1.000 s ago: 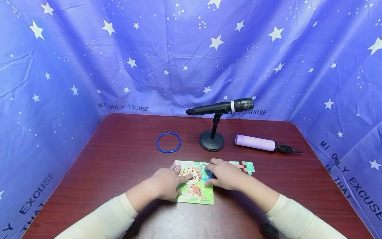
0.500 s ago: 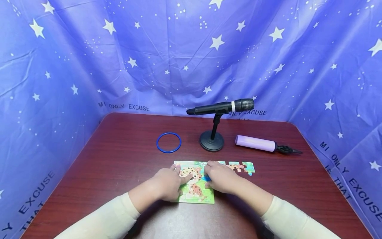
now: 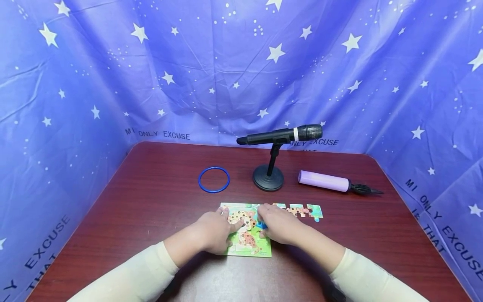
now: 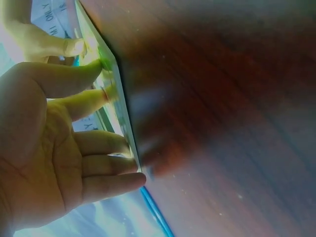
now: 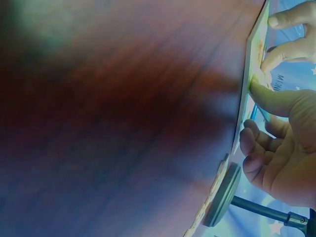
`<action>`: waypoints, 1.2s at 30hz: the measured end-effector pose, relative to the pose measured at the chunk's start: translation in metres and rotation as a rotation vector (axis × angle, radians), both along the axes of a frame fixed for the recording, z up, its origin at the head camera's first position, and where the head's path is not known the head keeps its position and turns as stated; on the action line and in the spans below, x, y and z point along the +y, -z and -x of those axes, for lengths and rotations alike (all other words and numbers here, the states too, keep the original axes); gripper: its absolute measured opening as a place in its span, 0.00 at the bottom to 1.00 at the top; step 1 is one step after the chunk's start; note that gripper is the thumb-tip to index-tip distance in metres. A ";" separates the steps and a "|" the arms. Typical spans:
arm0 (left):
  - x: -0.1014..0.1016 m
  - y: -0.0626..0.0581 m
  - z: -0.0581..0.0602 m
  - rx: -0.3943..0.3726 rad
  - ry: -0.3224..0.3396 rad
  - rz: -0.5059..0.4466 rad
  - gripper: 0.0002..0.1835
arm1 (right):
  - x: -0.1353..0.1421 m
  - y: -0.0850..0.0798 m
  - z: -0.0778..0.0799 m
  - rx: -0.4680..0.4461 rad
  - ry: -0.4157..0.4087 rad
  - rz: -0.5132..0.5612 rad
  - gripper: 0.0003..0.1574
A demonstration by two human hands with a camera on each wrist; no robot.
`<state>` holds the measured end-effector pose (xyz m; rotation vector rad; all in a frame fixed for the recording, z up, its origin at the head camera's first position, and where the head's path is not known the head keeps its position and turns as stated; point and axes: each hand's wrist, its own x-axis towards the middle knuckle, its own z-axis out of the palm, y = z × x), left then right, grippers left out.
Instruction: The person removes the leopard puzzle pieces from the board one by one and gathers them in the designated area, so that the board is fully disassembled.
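Observation:
A leopard jigsaw puzzle in a flat frame (image 3: pixel 241 252) lies on the table in the head view. My left hand (image 3: pixel 214 233) rests on its left part, the index finger pointing across the leopard's face. In the left wrist view that hand's fingers (image 4: pixel 106 143) are fairly straight, their tips at the frame's edge. My right hand (image 3: pixel 281 224) is over the puzzle's right side with bent fingers. Its thumb and index finger pinch a puzzle piece (image 5: pixel 266 115), mostly hidden by the hand. In the right wrist view, the other fingers (image 5: pixel 254 165) curl inward.
Several loose puzzle pieces (image 3: pixel 315 212) lie in a row right of the frame. Behind stand a microphone on a round stand (image 3: pixel 268 178), a blue ring (image 3: pixel 214 192) and a lilac hand pump (image 3: pixel 324 181). A starry blue curtain (image 3: pixel 211 63) encloses the table (image 3: pixel 124 235).
My right hand's fingers have drawn in from a spread pose, and the hand has shifted slightly, uncovering more loose pieces behind it. My left hand has stayed almost still on the puzzle.

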<state>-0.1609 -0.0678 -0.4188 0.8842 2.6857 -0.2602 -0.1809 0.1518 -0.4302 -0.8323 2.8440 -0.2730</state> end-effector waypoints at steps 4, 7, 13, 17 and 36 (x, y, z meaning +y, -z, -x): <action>0.002 -0.001 0.001 -0.004 0.001 0.007 0.36 | 0.002 0.002 -0.001 -0.014 0.006 0.030 0.23; 0.003 0.000 0.002 0.005 0.004 0.006 0.33 | 0.004 0.003 0.000 -0.023 0.009 0.049 0.24; 0.003 0.005 0.005 0.067 0.024 0.008 0.30 | 0.006 0.002 0.002 -0.050 0.017 0.059 0.24; 0.002 0.008 0.006 0.085 0.025 -0.005 0.30 | 0.010 0.001 0.002 -0.097 0.016 0.096 0.20; 0.003 0.009 0.007 0.089 0.020 -0.006 0.30 | 0.025 -0.006 0.011 -0.263 -0.008 0.333 0.06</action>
